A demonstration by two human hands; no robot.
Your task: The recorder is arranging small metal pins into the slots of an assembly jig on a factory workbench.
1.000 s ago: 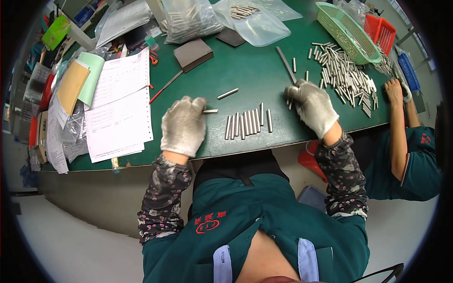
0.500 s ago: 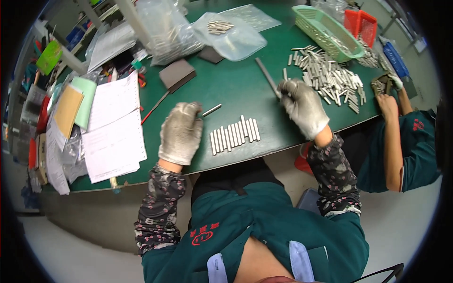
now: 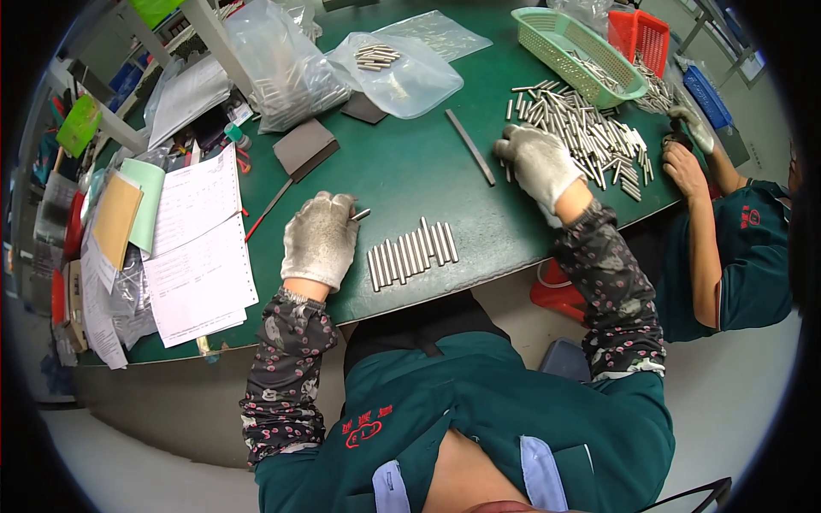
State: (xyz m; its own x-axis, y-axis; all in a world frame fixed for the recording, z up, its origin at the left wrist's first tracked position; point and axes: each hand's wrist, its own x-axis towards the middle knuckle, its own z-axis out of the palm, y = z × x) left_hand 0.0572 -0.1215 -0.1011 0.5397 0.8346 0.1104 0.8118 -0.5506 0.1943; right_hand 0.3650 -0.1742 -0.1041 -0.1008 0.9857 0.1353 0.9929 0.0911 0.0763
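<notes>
My gloved left hand rests on the green table with its fingers closed on a short metal pin, whose end pokes out to the right. To the right of that hand lies a neat row of metal pins, side by side with uneven ends. My gloved right hand is at the left edge of a loose heap of metal pins. Its fingers are bent together around a pin, of which only a small end shows beneath them. Just left of these fingers lies a flat grey bar.
A green basket and a red basket stand behind the heap. Plastic bags with pins, a dark block, a red-handled tool and papers lie at left. A co-worker's hands work at far right.
The grey bar has left my right hand and lies on the table; that hand has moved to the pin heap. My left fingers have closed on the pin that lay beside them.
</notes>
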